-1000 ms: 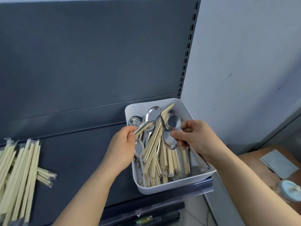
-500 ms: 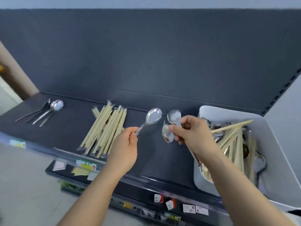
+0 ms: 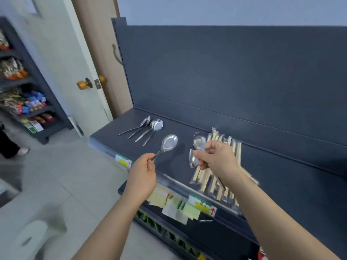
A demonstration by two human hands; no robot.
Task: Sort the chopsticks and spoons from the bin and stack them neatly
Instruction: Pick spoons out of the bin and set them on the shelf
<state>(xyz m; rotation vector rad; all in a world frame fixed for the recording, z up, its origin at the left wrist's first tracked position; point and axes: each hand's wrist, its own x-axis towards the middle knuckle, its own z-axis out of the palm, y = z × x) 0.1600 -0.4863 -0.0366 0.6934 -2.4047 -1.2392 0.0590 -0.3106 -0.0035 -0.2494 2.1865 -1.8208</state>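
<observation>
Single spoon [image 3: 170,142]: shiny metal, bowl facing up and tilted away, handle end pinched in left hand [image 3: 143,172], held above shelf [image 3: 281,175]. Two spoons [image 3: 193,160]: metal, bowls up, handles gripped together in right hand [image 3: 216,158]. Spoon pile [image 3: 150,126]: several metal spoons lying side by side on the shelf's left part, bowls to the back. Chopsticks [image 3: 204,177]: pale wood in clear wrappers, lying roughly parallel on the shelf, partly hidden behind the right hand.

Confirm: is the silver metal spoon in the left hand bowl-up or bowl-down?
Bowl-up. The silver metal spoon shows its hollow side to the camera; the left hand pinches its handle.
</observation>
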